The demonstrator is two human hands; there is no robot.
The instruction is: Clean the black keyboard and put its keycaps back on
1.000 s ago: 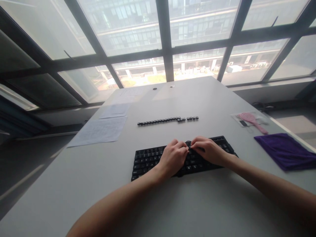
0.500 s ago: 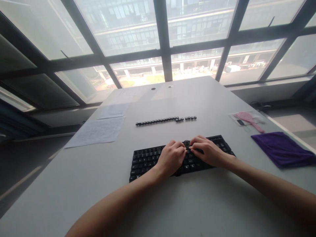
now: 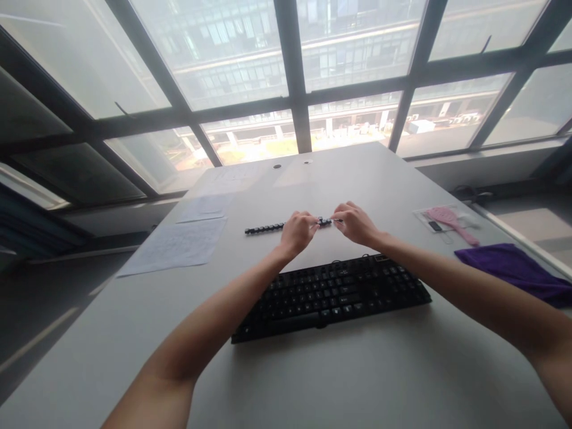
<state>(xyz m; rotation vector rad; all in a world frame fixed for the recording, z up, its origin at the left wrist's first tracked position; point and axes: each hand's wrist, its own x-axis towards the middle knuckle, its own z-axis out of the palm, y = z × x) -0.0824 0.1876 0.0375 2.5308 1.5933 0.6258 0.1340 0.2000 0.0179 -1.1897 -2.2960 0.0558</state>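
A row of small black keycaps (image 3: pixel 264 229) lies on the white table beyond the black keyboard (image 3: pixel 308 292). My left hand (image 3: pixel 298 231) is over the row's right part, its fingers closed, with the fingertips at the keycaps beside it. Whatever lies between those fingertips is too small to make out. Opposite it, my right hand (image 3: pixel 355 221) pinches a small dark keycap (image 3: pixel 338 220) at the right end of the row. Several keycaps are hidden behind the two hands. My left forearm covers the left part of the keyboard.
Paper sheets (image 3: pixel 179 245) lie on the left of the table (image 3: pixel 286 375). At the right are a pink handheld item (image 3: pixel 451 221), a small clear bag and a folded purple cloth (image 3: pixel 513 268). Large windows stand beyond the far edge.
Both hands have left the keyboard and moved forward to the keycap row. The keyboard's middle is now uncovered, while the row's right part is partly hidden.
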